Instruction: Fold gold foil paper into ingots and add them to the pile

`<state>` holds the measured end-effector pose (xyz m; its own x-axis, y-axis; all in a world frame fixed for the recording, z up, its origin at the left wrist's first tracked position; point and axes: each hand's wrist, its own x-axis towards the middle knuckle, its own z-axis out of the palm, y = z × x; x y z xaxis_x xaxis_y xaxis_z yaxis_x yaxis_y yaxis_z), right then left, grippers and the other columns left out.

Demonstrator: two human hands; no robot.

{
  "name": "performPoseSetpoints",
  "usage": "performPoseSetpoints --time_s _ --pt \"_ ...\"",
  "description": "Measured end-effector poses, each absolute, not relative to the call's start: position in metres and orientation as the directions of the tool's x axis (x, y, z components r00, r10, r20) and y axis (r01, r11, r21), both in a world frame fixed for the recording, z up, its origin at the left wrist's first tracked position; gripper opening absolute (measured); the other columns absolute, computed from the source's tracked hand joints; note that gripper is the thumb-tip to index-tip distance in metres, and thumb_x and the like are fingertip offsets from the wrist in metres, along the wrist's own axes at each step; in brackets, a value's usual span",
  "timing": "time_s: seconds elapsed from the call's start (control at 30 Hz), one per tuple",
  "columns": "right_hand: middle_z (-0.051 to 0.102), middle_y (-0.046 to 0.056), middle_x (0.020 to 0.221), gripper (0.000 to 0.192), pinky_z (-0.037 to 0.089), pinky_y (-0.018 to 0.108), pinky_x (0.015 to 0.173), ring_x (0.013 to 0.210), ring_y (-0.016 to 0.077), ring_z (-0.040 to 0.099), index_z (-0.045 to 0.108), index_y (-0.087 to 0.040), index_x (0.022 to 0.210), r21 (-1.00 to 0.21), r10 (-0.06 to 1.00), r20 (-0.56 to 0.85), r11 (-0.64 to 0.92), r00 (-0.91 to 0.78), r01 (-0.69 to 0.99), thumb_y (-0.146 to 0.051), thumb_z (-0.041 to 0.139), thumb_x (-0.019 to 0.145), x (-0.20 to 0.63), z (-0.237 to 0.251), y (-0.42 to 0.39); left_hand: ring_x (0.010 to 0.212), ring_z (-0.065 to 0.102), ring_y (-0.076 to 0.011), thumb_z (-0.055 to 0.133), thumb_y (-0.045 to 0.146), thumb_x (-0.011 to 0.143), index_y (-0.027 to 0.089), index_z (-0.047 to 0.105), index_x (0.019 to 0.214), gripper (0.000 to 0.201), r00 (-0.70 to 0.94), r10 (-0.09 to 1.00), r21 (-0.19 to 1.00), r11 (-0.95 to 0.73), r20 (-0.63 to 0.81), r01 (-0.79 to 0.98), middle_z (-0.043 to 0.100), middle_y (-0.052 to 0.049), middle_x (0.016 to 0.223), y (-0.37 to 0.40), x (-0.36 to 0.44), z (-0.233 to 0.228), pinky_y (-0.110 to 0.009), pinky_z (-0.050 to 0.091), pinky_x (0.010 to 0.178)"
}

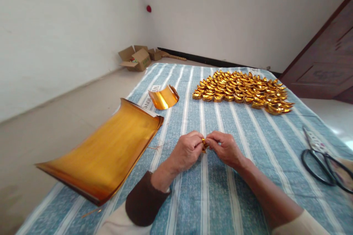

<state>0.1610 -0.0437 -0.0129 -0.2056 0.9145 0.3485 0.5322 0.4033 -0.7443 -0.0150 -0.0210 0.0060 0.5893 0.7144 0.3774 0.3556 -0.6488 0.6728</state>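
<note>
My left hand (189, 149) and my right hand (224, 147) meet over the middle of the striped tablecloth (174, 191). Both are closed in a pinch on one small folded piece of gold foil paper (204, 147), mostly hidden by the fingers. Beyond my right hand lies a large cluster of folded gold paper ingots (239, 90), set close together. A stack of large gold foil sheets (102, 150) with curled edges lies left of my left hand. Past it, a smaller curled gold foil piece (164, 98) rests on the cloth.
Black-handled scissors (317, 165) lie at the table's right edge. An open cardboard box (135, 58) stands on the floor beyond the far left corner. White walls (220, 22) rise behind, and a brown wooden door (325, 55) is at the right.
</note>
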Motion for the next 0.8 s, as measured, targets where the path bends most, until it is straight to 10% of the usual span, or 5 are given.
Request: performPoseSetpoints --time_s 0.8 --pt "0.058 0.000 0.060 0.027 0.039 0.023 0.057 0.057 0.0115 0.052 0.061 -0.017 0.066 -0.751 0.921 0.348 0.386 -0.174 0.536 -0.028 0.052 0.090 0.1585 -0.0119 -0.0472 0.073 0.061 -0.0124 0.049 0.004 0.075 0.016 0.060 0.061 0.022 0.586 0.798 0.839 -0.413 0.145 0.355 0.067 -0.001 0.078 -0.0217 -0.0136 0.0141 -0.023 0.046 0.069"
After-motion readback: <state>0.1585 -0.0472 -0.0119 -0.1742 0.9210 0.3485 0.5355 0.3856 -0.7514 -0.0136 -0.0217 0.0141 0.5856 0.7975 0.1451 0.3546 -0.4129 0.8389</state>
